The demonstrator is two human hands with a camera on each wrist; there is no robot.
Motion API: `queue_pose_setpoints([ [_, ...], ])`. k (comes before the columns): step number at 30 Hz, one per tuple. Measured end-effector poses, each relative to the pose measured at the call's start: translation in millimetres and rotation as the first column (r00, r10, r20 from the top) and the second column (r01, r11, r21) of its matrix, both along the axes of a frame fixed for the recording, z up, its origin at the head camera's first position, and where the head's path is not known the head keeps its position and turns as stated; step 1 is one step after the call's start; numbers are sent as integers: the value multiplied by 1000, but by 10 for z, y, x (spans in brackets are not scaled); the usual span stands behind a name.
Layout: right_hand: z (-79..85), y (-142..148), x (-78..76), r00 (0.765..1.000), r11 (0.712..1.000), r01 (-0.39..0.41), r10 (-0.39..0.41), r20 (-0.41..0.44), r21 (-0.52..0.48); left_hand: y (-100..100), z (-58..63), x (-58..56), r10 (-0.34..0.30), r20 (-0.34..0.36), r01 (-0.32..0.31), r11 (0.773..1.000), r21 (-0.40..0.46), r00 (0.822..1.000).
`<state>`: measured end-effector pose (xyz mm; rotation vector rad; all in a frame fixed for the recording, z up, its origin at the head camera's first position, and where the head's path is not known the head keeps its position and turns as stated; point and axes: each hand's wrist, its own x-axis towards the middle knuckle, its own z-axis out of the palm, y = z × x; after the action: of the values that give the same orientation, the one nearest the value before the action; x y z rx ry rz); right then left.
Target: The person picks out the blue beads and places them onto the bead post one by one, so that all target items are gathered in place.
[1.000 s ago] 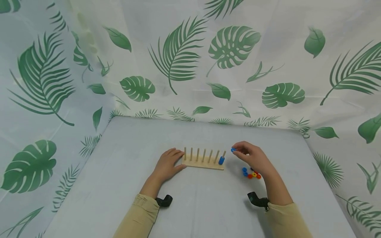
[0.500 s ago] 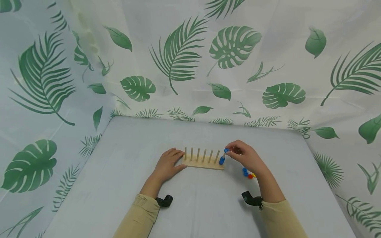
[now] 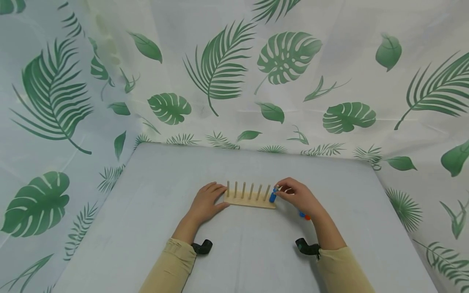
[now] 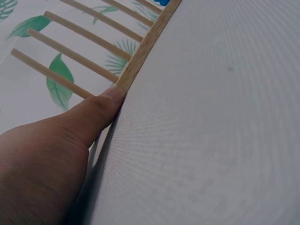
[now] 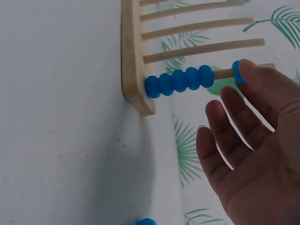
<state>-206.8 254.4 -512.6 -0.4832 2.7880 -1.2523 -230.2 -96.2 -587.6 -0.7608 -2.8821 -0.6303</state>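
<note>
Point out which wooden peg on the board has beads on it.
The slim wooden peg at the right end of the pale rectangular wooden board, beside the right hand: blue round beads sit on it, while the other pegs are bare.

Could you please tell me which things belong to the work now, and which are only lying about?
In the work:
wooden peg board, touched by the left hand
five blue beads on its end peg
held blue bead, around that peg, pinched by the right hand

Lying about:
loose blue bead and loose red bead, partly hidden, perhaps for later
</note>
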Motion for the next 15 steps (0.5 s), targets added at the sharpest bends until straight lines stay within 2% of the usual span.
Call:
queue_pose_setpoints([
  [15, -141, -1, -10, 995, 1000, 7, -8, 101, 15, 0, -14, -16, -5, -8, 5, 1000, 6, 1000],
])
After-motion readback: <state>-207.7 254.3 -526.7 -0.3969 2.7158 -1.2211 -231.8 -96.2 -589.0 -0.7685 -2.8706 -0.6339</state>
